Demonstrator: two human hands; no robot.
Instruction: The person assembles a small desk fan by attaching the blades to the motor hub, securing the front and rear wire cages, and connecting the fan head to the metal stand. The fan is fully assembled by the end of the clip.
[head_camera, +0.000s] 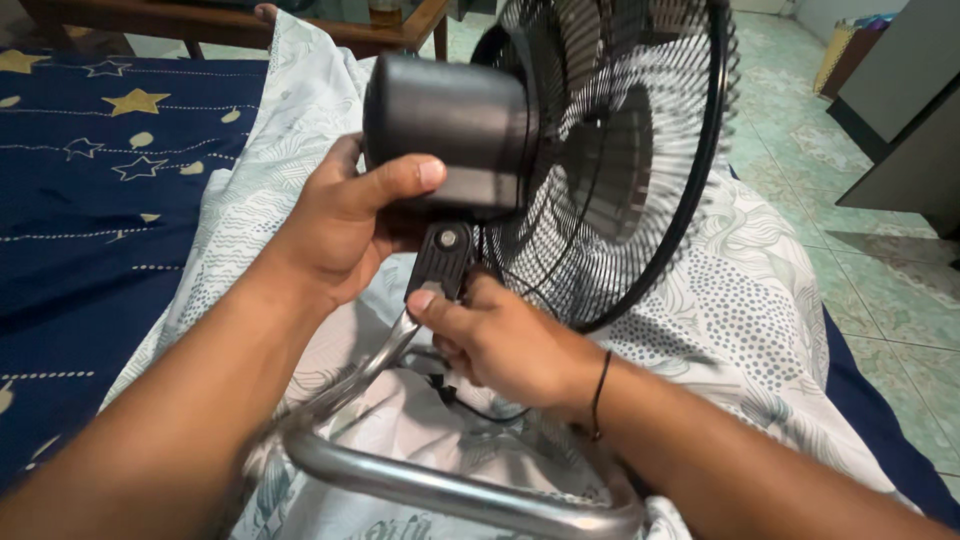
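A black electric fan sits in the middle of the head view, its round motor housing (450, 125) facing me and its wire grille (620, 150) behind. My left hand (345, 225) grips the underside and back of the motor housing, thumb stretched along it. My right hand (495, 340) is closed on the black pivot bracket (440, 258) under the motor, where it meets the chrome tube stand (430, 490). A thin black cord runs beneath my right hand.
The fan rests over a pale patterned sheet (740, 320) on a dark blue star-print mattress (90, 180). A wooden table (230, 25) stands at the back. Green tiled floor (870, 260) and a dark cabinet (900, 110) lie to the right.
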